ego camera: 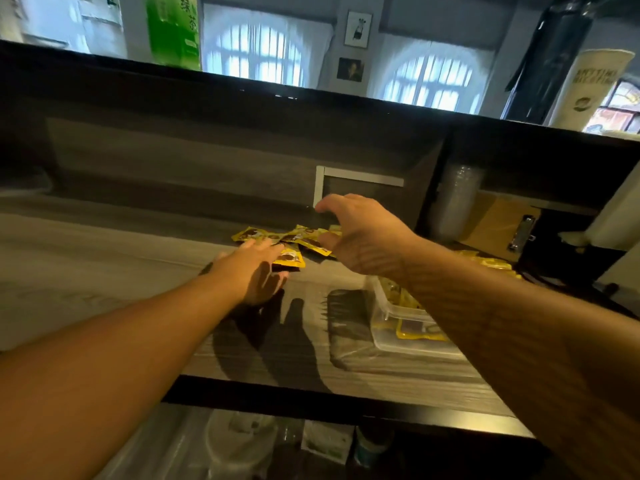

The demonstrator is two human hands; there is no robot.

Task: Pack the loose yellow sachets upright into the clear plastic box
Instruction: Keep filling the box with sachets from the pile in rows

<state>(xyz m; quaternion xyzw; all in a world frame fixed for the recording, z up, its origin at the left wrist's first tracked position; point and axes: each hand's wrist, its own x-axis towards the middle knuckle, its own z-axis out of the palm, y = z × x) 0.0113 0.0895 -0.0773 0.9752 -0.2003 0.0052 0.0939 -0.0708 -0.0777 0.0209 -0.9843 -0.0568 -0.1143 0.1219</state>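
Several loose yellow sachets [273,234] lie flat in a small heap on the grey wooden counter [104,258], near its back wall. My left hand [254,270] reaches flat over the nearest sachet [291,259], fingers spread, fingertips touching or just above it. My right hand [360,233] hovers over the heap's right side, fingers curled apart, holding nothing I can see. The clear plastic box [398,327] stands on the counter under my right forearm, with yellow sachets inside; much of it is hidden by the arm.
A brown clipboard [498,226] and a stack of clear cups [457,199] stand in the dark compartment at right. More yellow sachets [491,263] lie beyond my right arm. A green bottle [173,29] stands on the upper ledge. Bags and containers fill the shelf below the counter.
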